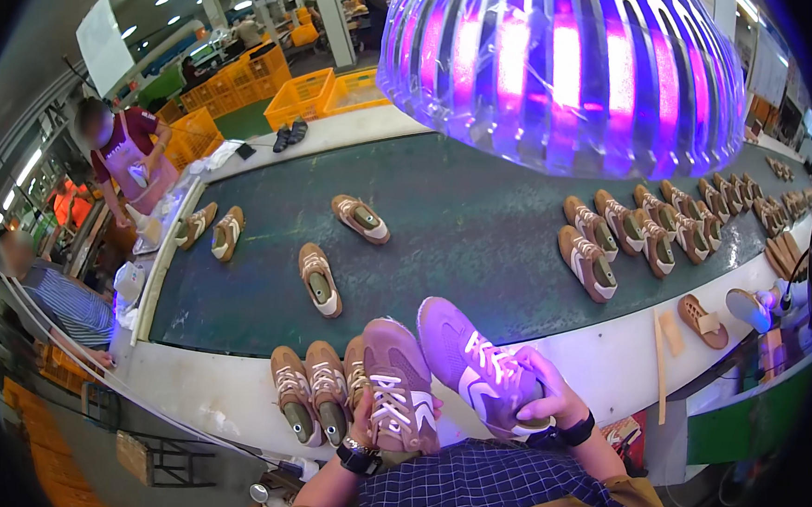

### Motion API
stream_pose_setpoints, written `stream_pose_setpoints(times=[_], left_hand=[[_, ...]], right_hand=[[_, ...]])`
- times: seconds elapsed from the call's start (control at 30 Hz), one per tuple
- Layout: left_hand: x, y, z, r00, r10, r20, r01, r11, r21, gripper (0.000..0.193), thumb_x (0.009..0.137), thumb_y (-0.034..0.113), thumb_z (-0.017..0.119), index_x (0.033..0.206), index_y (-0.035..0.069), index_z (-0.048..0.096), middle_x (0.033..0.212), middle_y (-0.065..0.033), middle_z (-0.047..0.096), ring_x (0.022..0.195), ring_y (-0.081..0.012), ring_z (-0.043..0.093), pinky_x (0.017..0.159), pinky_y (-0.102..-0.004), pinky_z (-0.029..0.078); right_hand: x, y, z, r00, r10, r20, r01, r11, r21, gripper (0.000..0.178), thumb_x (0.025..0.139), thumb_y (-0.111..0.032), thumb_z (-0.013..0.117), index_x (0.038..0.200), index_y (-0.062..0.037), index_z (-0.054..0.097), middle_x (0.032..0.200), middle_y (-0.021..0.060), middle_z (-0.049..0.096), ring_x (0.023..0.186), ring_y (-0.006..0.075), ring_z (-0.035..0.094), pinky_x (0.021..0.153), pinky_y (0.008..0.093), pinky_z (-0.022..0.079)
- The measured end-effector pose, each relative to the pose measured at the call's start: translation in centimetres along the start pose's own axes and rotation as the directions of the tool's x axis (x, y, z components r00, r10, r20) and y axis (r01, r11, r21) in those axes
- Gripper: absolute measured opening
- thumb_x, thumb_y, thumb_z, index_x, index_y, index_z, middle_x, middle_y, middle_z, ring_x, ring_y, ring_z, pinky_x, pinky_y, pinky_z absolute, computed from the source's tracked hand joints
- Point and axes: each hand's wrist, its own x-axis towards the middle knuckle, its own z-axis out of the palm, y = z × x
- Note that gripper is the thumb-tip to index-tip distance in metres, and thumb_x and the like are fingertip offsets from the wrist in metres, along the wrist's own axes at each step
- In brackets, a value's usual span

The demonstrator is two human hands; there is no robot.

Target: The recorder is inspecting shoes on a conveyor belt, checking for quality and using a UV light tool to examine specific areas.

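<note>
My left hand (pixel 364 424) is closed on a brown sneaker (pixel 393 369) with white laces, held toe up near the table's front edge. In my right hand (pixel 554 393) is its lighter-looking mate, a sneaker (pixel 460 350) tinted violet by the lamp light, with my fingers around its heel and opening. The two toes nearly meet. Just left of my left hand, several brown sneakers (pixel 327 379) stand in a row on the white ledge, one partly hidden behind the held shoe.
A violet-lit lamp (pixel 565 87) hangs overhead. Beyond the white ledge (pixel 197 394) runs a green conveyor belt (pixel 453 238) with scattered sneakers (pixel 319 279) and dense rows (pixel 591 263) at right. A sandal-like shoe piece (pixel 702 321) lies on the right ledge. Two people (pixel 138 158) work at left.
</note>
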Motion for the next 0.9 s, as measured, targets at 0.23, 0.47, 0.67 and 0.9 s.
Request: stream_pose_setpoints(times=[0.23,0.47,0.67,0.9], left_hand=[[1.7,-0.7,-0.5,0.967,0.192,-0.167,-0.07,0.832,0.55,0.085,0.08,0.066,0.049,0.132,-0.001,0.038,0.122,-0.0164,0.053,0.11,-0.0286,0.054,0.094,-0.0432,0.044],[1.5,-1.9,-1.1,0.975,0.122,-0.185,-0.032,0.903,0.428,0.082,0.079,0.06,0.056,0.132,-0.001,0.039,0.121,-0.0146,0.054,0.109,-0.0263,0.055,0.094,-0.0398,0.045],[2.0,-1.3,-0.2,0.982,0.086,-0.17,-0.039,0.964,0.262,0.07,0.083,0.049,0.055,0.127,-0.004,0.044,0.121,-0.0132,0.055,0.109,-0.0247,0.055,0.095,-0.038,0.043],[5.8,-0.4,0.3,0.808,0.449,-0.382,-0.466,0.883,0.052,0.047,0.087,0.031,0.055,0.124,0.003,0.048,0.119,-0.0112,0.056,0.109,-0.024,0.055,0.096,-0.0377,0.043]], right_hand=[[1.6,2.5,3.2,0.984,0.067,-0.168,0.031,0.852,0.522,0.063,0.074,-0.016,0.066,0.128,0.0044,0.04,0.111,0.0133,0.058,0.099,0.0207,0.059,0.088,0.033,0.049],[1.2,4.2,1.0,0.976,0.19,0.109,-0.217,0.752,0.623,0.085,0.065,-0.02,0.072,0.136,0.0048,0.031,0.129,0.0169,0.048,0.116,0.0266,0.051,0.1,0.0392,0.04],[1.7,3.4,0.4,0.974,0.207,0.091,-0.221,0.791,0.57,0.089,0.057,-0.011,0.067,0.137,0.0019,0.031,0.13,0.0168,0.047,0.118,0.0277,0.05,0.103,0.0397,0.038],[2.7,2.6,-1.3,0.921,0.104,-0.376,0.227,0.64,0.734,0.057,0.08,-0.015,0.061,0.13,0.0013,0.039,0.121,0.0138,0.054,0.11,0.0245,0.054,0.097,0.0372,0.043]])
